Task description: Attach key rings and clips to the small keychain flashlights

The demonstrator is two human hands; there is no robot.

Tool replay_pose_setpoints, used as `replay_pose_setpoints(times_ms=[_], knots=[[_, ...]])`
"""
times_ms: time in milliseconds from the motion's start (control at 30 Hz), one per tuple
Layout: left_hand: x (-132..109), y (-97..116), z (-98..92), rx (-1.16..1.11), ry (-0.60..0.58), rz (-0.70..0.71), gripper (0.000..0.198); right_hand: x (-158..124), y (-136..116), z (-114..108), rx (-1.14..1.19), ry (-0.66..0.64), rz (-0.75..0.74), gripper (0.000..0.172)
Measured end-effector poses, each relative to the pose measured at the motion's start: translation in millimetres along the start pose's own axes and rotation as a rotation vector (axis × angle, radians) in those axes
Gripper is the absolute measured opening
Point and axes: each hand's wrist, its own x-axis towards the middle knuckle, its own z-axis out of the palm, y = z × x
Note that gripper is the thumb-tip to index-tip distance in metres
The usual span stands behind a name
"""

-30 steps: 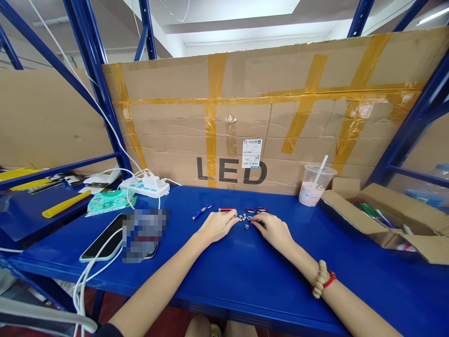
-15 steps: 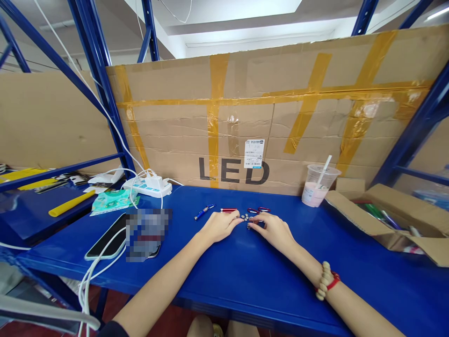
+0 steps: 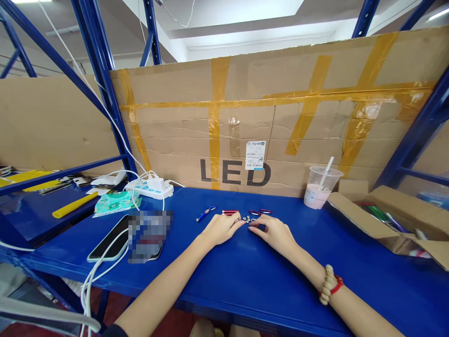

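Observation:
On the blue table, several small round silver pieces point(image 3: 248, 218), which look like button cells, lie between my two hands. My left hand point(image 3: 221, 228) rests beside them on the left, fingers curled and closed; whatever is under its fingertips is hidden. From the right, my right hand point(image 3: 275, 230) reaches in with thumb and forefinger nearly together at the pieces; I cannot make out what is between them. Just behind my left fingers lies a red metal tube point(image 3: 229, 212). Red carabiner clips point(image 3: 260, 212) lie beyond my right fingers. Farther left is a small blue penlight-like tube point(image 3: 206, 214) with a clip.
A plastic cup point(image 3: 320, 188) with pink drink and straw stands at the back right, beside an open cardboard box point(image 3: 372, 229) holding pens. On the left are a phone point(image 3: 110, 239), white cables and a power strip point(image 3: 149, 188). A large cardboard sheet point(image 3: 175, 135) stands behind.
The view has shifted slightly. Both hands stay almost in place, with small finger movements. A small dark piece at my right fingertips no longer shows.

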Motion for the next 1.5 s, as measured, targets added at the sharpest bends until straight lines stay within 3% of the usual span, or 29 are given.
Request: replay_pose_setpoints(times_ms=[500, 900, 1500], knots=[[2.2, 3.5, -1.4, 0.011, -0.014, 0.095, 0.03, 4.3, 1.2, 2.7, 0.057, -0.02, 0.018, 0.022], [1.4, -2.6, -3.8, -0.042, 0.074, 0.053, 0.026, 3.6, 2.7, 3.9, 0.045, -0.01, 0.008, 0.022], [0.4, 1.5, 0.0, -0.155, 0.069, -0.03, 0.023, 1.1, -1.7, -3.9, 0.047, -0.019, 0.04, 0.015]])
